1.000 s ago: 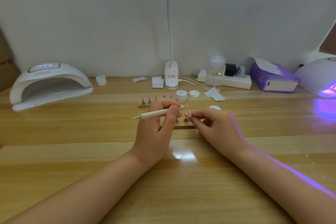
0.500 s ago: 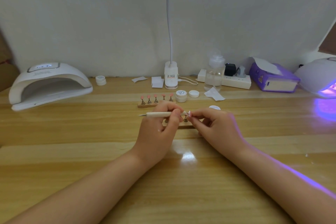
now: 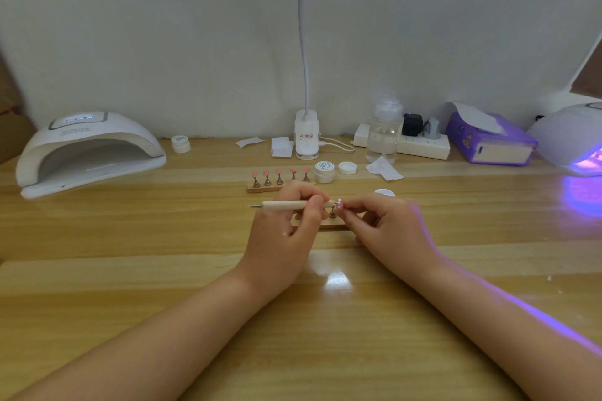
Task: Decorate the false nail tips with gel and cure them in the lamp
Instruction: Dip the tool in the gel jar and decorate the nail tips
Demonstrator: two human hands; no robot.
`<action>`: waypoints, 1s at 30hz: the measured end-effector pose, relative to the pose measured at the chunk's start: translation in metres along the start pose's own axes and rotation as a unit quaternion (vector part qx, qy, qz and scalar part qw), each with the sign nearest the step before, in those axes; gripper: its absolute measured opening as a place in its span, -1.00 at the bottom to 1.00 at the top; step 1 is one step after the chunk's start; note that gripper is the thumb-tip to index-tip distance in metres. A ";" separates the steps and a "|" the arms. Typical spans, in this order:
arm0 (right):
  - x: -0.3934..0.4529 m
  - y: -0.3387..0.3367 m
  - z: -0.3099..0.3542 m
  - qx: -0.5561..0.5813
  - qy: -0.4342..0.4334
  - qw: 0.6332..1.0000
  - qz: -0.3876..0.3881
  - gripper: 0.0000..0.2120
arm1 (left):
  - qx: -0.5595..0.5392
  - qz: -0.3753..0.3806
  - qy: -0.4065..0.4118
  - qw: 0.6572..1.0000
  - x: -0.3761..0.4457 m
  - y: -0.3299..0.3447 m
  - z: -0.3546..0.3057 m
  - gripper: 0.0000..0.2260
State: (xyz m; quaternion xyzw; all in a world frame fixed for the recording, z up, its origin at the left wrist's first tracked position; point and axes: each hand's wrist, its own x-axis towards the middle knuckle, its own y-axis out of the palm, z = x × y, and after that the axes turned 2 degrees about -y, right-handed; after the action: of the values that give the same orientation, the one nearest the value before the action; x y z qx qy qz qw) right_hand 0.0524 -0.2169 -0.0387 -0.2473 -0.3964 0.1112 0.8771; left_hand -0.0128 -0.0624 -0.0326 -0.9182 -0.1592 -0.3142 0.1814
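Observation:
My left hand [image 3: 286,225] grips a thin white dotting tool [image 3: 286,204], held level with its metal point to the left and its other end touching a small pink nail tip [image 3: 338,204]. My right hand [image 3: 387,225] pinches that tip between thumb and forefinger. Under both hands lies a wooden holder [image 3: 329,224] with metal pegs, mostly hidden. Behind it a second wooden holder [image 3: 260,187] carries several pink nail tips [image 3: 280,171]. An open white gel jar [image 3: 324,171] stands beside it with its lid [image 3: 347,168].
A white curing lamp [image 3: 88,153] sits unlit at the back left. A second lamp [image 3: 573,143] glows purple at the right edge. A desk lamp base [image 3: 306,140], clear bottle [image 3: 384,137], power strip [image 3: 423,146], purple tissue box [image 3: 488,140] and another jar [image 3: 180,143] line the back.
My left hand has lowered the tool from a tilt to level and brought its end against the nail tip. The right hand has hardly moved.

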 end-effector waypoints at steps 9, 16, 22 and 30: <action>0.000 0.001 -0.002 0.001 0.007 1.000 -0.003 -0.89 | -0.012 -0.003 -0.009 1.000 -0.001 0.000 -0.002 -0.88; 0.000 0.002 -0.004 0.004 0.011 1.000 -0.008 -0.90 | -0.027 -0.040 0.003 0.999 -0.002 0.000 -0.007 -0.90; 0.000 0.001 -0.002 0.003 0.011 1.000 -0.007 -0.91 | -0.024 -0.027 -0.002 0.999 -0.003 -0.001 -0.006 -0.89; 0.000 0.001 -0.002 0.004 0.010 1.000 -0.007 -0.90 | -0.013 -0.011 -0.003 1.000 -0.001 0.000 -0.002 -0.89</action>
State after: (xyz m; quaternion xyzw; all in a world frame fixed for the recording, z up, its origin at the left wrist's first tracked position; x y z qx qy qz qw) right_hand 0.0541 -0.2172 -0.0406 -0.2427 -0.3888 0.1044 0.8826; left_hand -0.0147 -0.0635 -0.0318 -0.9196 -0.1659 -0.3154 0.1653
